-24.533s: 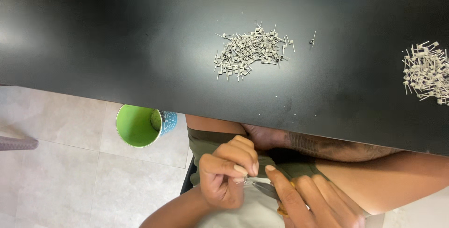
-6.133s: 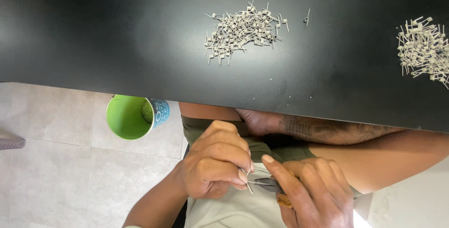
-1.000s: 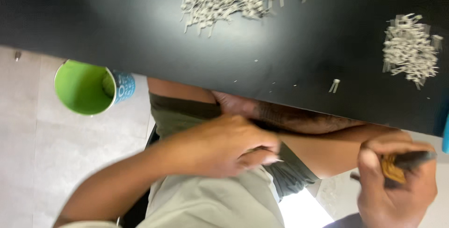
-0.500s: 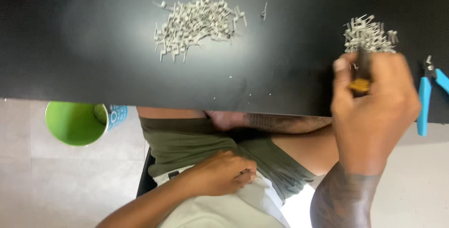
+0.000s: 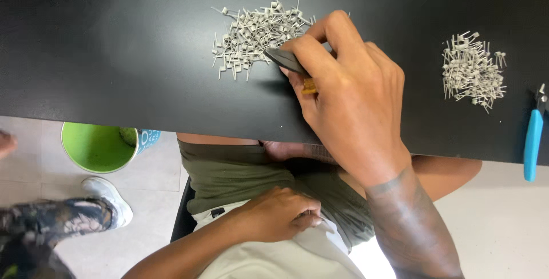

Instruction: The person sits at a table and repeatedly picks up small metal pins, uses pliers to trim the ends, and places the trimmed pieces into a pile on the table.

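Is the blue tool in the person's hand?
No, the blue tool lies alone at the table's edge, apart from the right hand.

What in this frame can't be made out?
- Tool in right hand: mostly hidden by fingers, head view.
- Left hand: whether it holds anything, closed fingers hide it.
- Blue-handled tool: cut by right edge.
- Metal pieces: too small for shape.

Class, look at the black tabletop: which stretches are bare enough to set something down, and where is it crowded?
The black tabletop is bare left of the middle pile of small metal coils. A narrower bare strip lies between the right hand and the right pile of coils. It is crowded at the middle pile and by the blue-handled cutters.
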